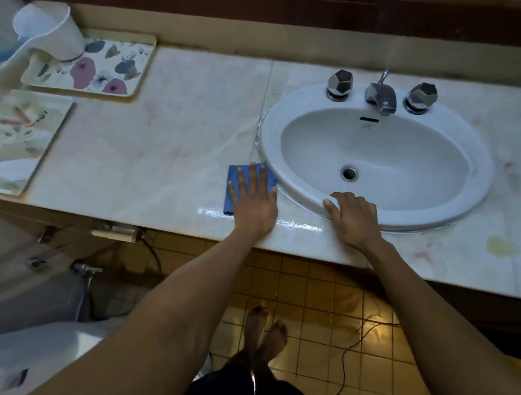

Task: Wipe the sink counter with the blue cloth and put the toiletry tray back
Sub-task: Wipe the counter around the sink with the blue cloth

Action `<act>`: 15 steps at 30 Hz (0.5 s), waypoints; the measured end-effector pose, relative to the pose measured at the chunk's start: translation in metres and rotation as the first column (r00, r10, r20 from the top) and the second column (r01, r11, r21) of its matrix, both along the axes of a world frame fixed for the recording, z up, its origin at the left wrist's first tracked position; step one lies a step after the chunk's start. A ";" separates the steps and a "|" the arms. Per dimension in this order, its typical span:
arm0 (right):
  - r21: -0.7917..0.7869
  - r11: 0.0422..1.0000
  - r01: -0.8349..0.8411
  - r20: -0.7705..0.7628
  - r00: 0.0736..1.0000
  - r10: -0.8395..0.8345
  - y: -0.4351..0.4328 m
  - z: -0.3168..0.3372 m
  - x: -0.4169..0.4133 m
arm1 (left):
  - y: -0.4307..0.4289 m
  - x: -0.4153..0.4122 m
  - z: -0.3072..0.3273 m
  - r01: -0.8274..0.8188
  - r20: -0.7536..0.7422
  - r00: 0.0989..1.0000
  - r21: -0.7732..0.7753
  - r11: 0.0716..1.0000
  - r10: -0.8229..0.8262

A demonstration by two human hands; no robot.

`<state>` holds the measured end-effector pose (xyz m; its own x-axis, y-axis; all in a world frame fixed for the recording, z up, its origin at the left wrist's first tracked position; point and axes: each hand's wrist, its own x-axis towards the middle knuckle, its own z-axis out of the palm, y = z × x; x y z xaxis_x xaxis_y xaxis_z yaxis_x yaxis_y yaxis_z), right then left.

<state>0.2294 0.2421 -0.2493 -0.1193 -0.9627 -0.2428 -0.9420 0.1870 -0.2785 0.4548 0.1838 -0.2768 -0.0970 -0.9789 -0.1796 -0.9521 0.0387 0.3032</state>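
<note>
The blue cloth (233, 180) lies flat on the marble counter (165, 136), just left of the sink rim. My left hand (253, 200) presses down on it with fingers spread. My right hand (354, 216) rests on the sink's front rim (404, 221), fingers curled over the edge, holding nothing. A flowered toiletry tray (108, 66) stands at the counter's far left with a white cup (49, 31) on its back corner. A wet streak shines on the counter's front edge between my hands.
A second patterned tray (18, 139) with small items lies at the left edge. The faucet (381, 96) and two chrome knobs stand behind the white basin. Stains mark the counter right of the sink. Below are a toilet, hoses and a tiled floor.
</note>
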 end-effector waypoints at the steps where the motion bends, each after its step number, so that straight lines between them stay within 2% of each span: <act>1: 0.010 1.000 0.004 0.006 1.000 -0.004 0.000 0.001 0.000 | 0.012 -0.010 -0.001 0.010 0.000 1.000 -0.004 1.000 -0.010; 3: 0.020 1.000 0.020 0.026 0.999 -0.020 0.002 0.004 0.001 | 0.040 -0.020 -0.002 0.050 -0.004 0.999 -0.019 0.999 -0.050; 9: 0.013 0.998 0.068 0.120 0.990 -0.069 0.007 0.009 0.003 | 0.094 -0.020 0.004 0.408 -0.021 0.913 0.021 0.913 -0.407; 12: -0.034 0.997 0.063 0.185 0.981 -0.055 0.016 0.014 -0.010 | 0.073 0.012 0.003 0.686 0.040 0.726 0.011 0.727 -0.686; 13: -0.048 0.997 0.062 0.187 0.981 -0.052 0.021 0.016 -0.017 | 0.059 0.028 0.004 0.733 0.051 0.679 0.004 0.680 -0.732; 14: -0.063 0.996 0.070 0.175 0.983 -0.058 0.027 0.017 -0.026 | 0.046 0.043 0.005 0.726 0.059 0.686 0.000 0.688 -0.725; 15: -0.081 0.993 0.084 0.153 0.986 -0.071 0.034 0.017 -0.036 | 0.035 0.054 0.006 0.662 0.065 0.748 0.000 0.749 -0.661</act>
